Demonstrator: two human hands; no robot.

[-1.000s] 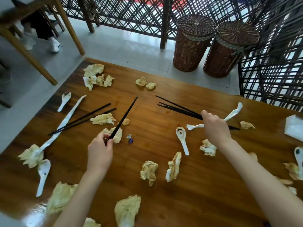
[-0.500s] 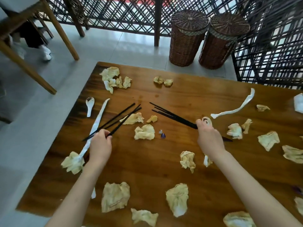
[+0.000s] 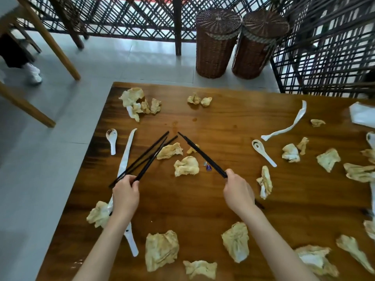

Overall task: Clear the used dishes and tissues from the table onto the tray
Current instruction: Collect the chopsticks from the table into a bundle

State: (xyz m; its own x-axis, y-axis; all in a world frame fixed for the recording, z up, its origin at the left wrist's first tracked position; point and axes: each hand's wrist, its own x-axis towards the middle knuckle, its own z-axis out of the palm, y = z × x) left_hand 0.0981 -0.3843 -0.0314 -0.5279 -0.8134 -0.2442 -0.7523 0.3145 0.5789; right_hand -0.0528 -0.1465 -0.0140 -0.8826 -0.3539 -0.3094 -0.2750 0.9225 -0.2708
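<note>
My left hand [image 3: 125, 196] grips the near ends of several black chopsticks [image 3: 149, 158] that fan out toward the table's middle. My right hand [image 3: 238, 192] holds a second bundle of black chopsticks [image 3: 199, 153], tips pointing up and left, with the butt end showing behind my wrist. Crumpled yellowish tissues [image 3: 186, 166] lie all over the wooden table [image 3: 223, 122]. White ceramic spoons rest at the left edge [image 3: 112, 138], right of centre [image 3: 261, 151] and beside my left forearm [image 3: 130, 240]. Long white paper sleeves [image 3: 126, 155] lie on the table. No tray is in view.
Two wicker baskets [image 3: 217, 41] stand on the tiled floor beyond the table's far edge, before a dark lattice screen [image 3: 324, 47]. Wooden chair legs [image 3: 52, 43] and a person's white shoe [image 3: 33, 73] are at far left. A white tissue packet [image 3: 363, 116] sits at the right edge.
Both hands closed on chopstick bundles and drew them toward me. The right bundle swung from pointing across the table to angling up and left. The view shifted left.
</note>
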